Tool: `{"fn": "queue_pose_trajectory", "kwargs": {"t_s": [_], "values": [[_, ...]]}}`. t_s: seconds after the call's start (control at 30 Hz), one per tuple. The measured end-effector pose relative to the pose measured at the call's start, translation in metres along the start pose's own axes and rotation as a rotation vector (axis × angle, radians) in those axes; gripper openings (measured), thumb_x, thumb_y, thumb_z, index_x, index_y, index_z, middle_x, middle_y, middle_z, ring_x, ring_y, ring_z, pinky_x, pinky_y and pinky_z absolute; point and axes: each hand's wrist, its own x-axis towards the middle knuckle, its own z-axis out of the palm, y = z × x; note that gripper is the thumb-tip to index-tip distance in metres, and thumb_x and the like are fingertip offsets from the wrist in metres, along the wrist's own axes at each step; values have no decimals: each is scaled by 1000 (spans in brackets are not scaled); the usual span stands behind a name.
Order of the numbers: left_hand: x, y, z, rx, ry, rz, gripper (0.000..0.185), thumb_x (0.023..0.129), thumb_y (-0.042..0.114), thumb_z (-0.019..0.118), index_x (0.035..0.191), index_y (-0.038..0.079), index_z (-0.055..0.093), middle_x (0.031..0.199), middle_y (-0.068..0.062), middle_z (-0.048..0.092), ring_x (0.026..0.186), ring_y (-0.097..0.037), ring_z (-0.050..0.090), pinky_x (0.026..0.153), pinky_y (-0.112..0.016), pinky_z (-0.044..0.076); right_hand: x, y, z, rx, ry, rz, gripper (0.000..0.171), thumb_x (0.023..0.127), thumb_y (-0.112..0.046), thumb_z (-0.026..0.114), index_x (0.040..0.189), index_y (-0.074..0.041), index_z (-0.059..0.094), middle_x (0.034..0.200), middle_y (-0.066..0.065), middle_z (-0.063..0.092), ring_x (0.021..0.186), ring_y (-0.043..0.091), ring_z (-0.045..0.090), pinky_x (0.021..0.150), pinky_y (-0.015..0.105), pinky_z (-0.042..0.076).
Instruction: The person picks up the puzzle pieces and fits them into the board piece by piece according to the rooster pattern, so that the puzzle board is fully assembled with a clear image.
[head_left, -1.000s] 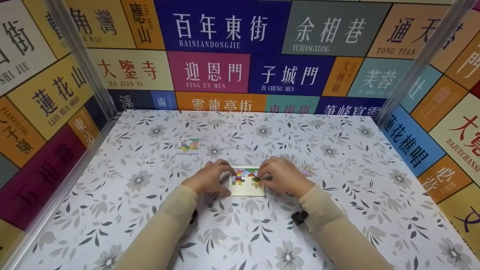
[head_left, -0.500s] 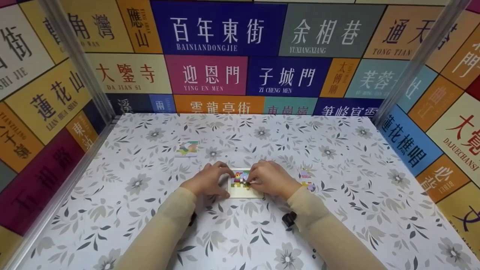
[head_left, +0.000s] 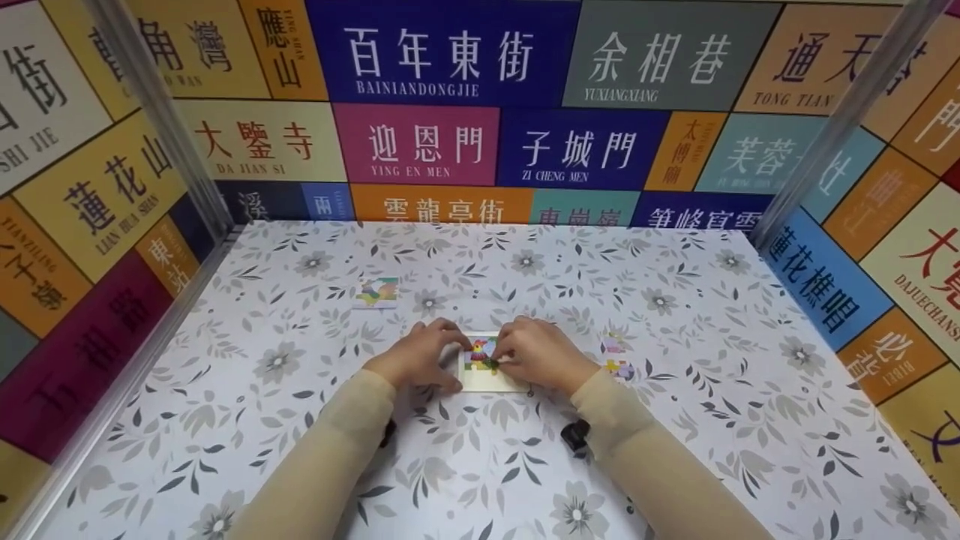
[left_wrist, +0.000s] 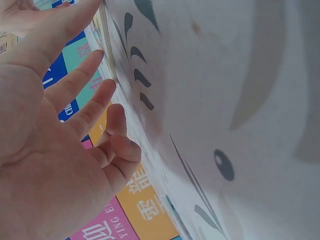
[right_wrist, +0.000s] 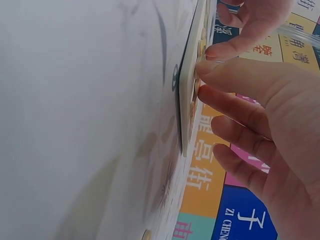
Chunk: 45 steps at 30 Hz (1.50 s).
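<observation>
Pressing a puzzle piece (head_left: 489,363) into the puzzle tray (head_left: 491,382), the right hand (head_left: 541,364) is pinching it. The left hand (head_left: 420,358), fingers spread, is steadying the tray's left edge. Loose pieces (head_left: 616,358) are lying right of the tray.

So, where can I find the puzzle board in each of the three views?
Head view: the puzzle board lies at the centre on the flowered table, between the left hand and the right hand.
Left wrist view: only a thin edge at the top, past the fingers.
Right wrist view: edge-on, upper middle, the fingertips on it.
Shared landmark: the orange wall sign.
</observation>
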Motion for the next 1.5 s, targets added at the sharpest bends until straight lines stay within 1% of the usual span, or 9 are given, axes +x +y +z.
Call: {"fn": "queue_pose_trajectory", "kwargs": {"t_s": [0.33,0.47,0.63,0.77,0.87,1.07,1.2,1.27,1.5], "values": [[1,-1,-1,-7,4,9,55,78,25,92,127,20,69,148,-9,51,132,-39,46,110,-54,43,1,-3,-3,18,-10,17,14,86,-14,79,98,-18,84,100,-2,72,90,17,64,80,36,54],[1,-2,-1,-3,4,8,55,78,26,92,128,21,69,149,-8,51,131,-39,46,109,-55,44,0,-3,-3,46,-16,21,13,87,-13,77,98,-16,84,101,-2,73,91,18,66,82,37,55],[2,-2,0,-12,-15,-15,55,79,28,91,129,22,69,149,-7,50,133,-37,46,112,-54,42,-5,-1,-5,98,-30,80,12,90,-16,77,100,-18,83,100,-4,73,90,15,67,83,36,56],[2,-2,2,-24,-23,-36,55,78,27,91,129,24,69,151,-6,49,136,-36,44,113,-53,41,-15,3,-9,126,-24,110,13,91,-18,76,103,-20,83,100,-5,73,87,15,67,82,36,56],[2,-2,4,-37,-33,-28,56,79,26,91,130,24,68,152,-6,48,137,-36,43,114,-53,41,-25,9,-12,136,-5,113,15,89,-15,76,102,-18,83,101,-4,73,89,16,67,84,37,56],[1,-1,4,-61,-37,-41,56,79,25,91,130,26,68,153,-3,47,141,-36,40,116,-54,38,-48,25,-18,110,41,114,8,90,-15,78,97,-18,82,102,-4,74,96,17,69,88,39,57],[1,-1,2,-68,-42,-58,56,79,26,91,130,28,68,154,-2,46,144,-35,39,118,-55,36,-61,33,-22,102,56,152,8,90,-18,79,98,-18,82,102,-4,74,98,18,70,88,41,57],[0,-1,2,-71,-40,-54,56,79,26,90,130,28,69,153,-2,47,144,-35,39,118,-55,36,-66,36,-24,97,54,179,9,91,-19,79,99,-18,83,103,-4,74,99,18,69,90,42,57],[-2,-3,1,-19,5,34,55,78,24,91,128,21,69,150,-9,50,133,-41,46,111,-56,42,-79,43,-34,106,54,237,10,91,-16,76,98,-18,83,106,-4,74,106,20,69,96,44,55]]}}
